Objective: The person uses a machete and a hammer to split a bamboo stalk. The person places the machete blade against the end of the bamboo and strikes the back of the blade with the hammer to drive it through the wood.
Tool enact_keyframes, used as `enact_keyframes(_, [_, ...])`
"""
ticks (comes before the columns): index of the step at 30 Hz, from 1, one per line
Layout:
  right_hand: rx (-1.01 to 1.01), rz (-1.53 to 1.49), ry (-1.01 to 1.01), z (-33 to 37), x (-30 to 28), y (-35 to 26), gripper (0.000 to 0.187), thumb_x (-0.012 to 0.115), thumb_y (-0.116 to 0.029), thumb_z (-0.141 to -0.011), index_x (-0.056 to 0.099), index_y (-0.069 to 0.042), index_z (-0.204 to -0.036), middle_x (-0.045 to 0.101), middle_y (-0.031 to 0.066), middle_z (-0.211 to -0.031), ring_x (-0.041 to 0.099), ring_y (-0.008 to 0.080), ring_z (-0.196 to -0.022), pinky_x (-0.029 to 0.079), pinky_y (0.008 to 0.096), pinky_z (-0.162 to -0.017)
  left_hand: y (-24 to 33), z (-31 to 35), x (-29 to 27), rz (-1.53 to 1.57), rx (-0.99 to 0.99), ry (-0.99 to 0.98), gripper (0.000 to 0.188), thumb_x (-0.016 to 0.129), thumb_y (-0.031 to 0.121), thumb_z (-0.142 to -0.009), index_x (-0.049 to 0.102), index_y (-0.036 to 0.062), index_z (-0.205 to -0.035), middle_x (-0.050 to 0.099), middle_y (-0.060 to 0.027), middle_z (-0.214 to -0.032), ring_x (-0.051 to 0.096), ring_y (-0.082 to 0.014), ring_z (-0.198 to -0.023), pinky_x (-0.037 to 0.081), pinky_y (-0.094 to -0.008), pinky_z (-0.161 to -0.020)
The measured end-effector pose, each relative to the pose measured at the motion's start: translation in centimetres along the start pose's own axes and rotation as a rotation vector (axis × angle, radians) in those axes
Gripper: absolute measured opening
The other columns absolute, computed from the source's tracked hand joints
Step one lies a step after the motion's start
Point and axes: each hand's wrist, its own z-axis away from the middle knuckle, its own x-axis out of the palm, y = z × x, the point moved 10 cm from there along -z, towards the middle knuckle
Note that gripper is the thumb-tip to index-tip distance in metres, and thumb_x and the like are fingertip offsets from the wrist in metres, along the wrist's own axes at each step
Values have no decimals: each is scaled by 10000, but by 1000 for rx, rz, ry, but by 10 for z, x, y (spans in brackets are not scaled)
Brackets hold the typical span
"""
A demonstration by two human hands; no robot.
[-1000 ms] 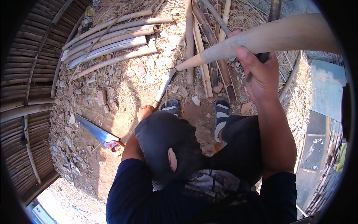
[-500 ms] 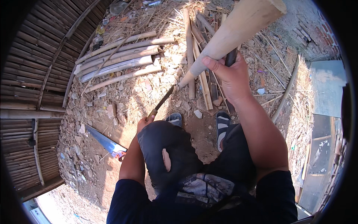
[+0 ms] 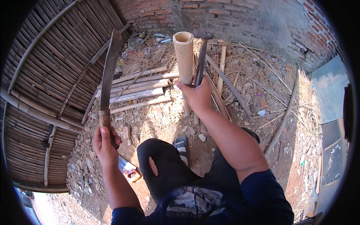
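My left hand (image 3: 106,144) is closed around the wooden handle of a machete (image 3: 106,80), whose long dark blade points upward. A hammer (image 3: 201,63) with a dark handle stands head-up in my right hand (image 3: 199,95). The same hand also grips a pale bamboo tube (image 3: 184,62) between thumb and fingers. That tube is close to upright, its hollow cut end on top, its lower end near the ground.
Several bamboo lengths (image 3: 144,91) lie side by side ahead on the rubble. A handsaw (image 3: 128,170) rests beside my left leg. A slatted bamboo wall (image 3: 48,71) stands on the left, a brick wall (image 3: 232,17) at the back. A curved pole (image 3: 287,112) lies right.
The machete has risen from low by my knee to upright at the left. The bamboo tube has swung from a steep slant to nearly upright. The hammer's head now shows.
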Motion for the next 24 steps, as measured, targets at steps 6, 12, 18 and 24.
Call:
enact_keyframes(6, [11, 38, -19, -2, -7, -7, 534, 944, -339, -698, 623, -3, -962, 706, 122, -856, 710, 232, -765, 547, 370, -704, 65, 5, 70, 41, 117, -253, 385, 594, 421, -1045, 608, 36, -1069, 570, -28, -777, 490, -89, -575, 410, -246, -547])
enact_keyframes(12, [-14, 69, -16, 0, -19, -15, 544, 946, -349, -696, 623, 0, -961, 703, 134, -863, 711, 246, -768, 550, 382, -708, 74, 13, 116, -91, 134, -341, 425, 580, 405, -1053, 626, 7, -1197, 576, -13, -783, 468, -68, -566, 378, -230, -528])
enact_keyframes(18, [-22, 113, -41, 1, -24, -13, 552, 951, -367, -691, 621, -4, -944, 688, 123, -826, 691, 238, -737, 544, 380, -694, 72, 20, 133, -116, 143, -361, 432, 573, 407, -1056, 632, 10, -1214, 577, -3, -794, 465, -59, -566, 369, -219, -525])
enact_keyframes(24, [15, 120, -63, 3, -24, -16, 573, 950, -387, -678, 626, 0, -950, 693, 144, -837, 703, 263, -751, 550, 388, -699, 78, 27, 134, -171, 156, -357, 428, 577, 403, -1054, 639, 14, -1223, 555, 21, -735, 457, -47, -569, 346, -213, -527])
